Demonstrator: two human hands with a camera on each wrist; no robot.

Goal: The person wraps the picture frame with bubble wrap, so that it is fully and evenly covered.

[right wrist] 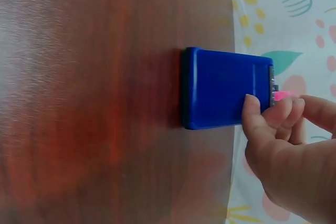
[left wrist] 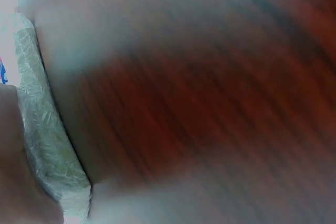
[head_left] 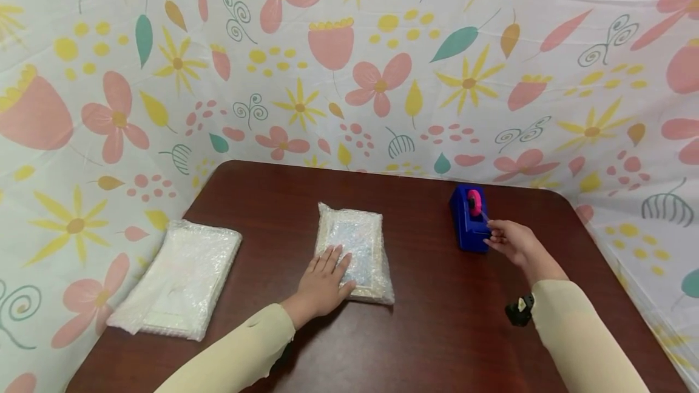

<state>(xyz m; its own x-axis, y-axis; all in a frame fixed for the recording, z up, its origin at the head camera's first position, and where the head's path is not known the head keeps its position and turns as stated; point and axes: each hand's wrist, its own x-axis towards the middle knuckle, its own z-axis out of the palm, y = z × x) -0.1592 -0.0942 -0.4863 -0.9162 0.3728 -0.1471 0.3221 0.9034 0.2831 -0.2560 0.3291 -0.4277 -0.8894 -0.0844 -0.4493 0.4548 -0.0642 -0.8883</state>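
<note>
My left hand (head_left: 323, 284) lies with fingers extended on a bubble-wrapped flat package (head_left: 357, 229) mid-table, pressing its lower left part. A pale blue patch shows through the wrap. In the left wrist view, the package's wrapped side (left wrist: 50, 135) runs along the left edge, beside part of the hand. On the right stands a blue tape dispenser (head_left: 468, 236) with a pink-cored roll (head_left: 474, 202). At its front end my right hand (head_left: 516, 242) pinches a strip of clear tape (head_left: 483, 216) coming off the roll. The right wrist view shows the fingers close against the dispenser (right wrist: 223, 87).
A second bubble-wrapped package (head_left: 188, 278) lies at the table's left side, its loose wrap reaching the edge. The dark brown table (head_left: 426, 332) has rounded back corners. A floral-printed cloth (head_left: 382, 35) hangs behind it and at both sides.
</note>
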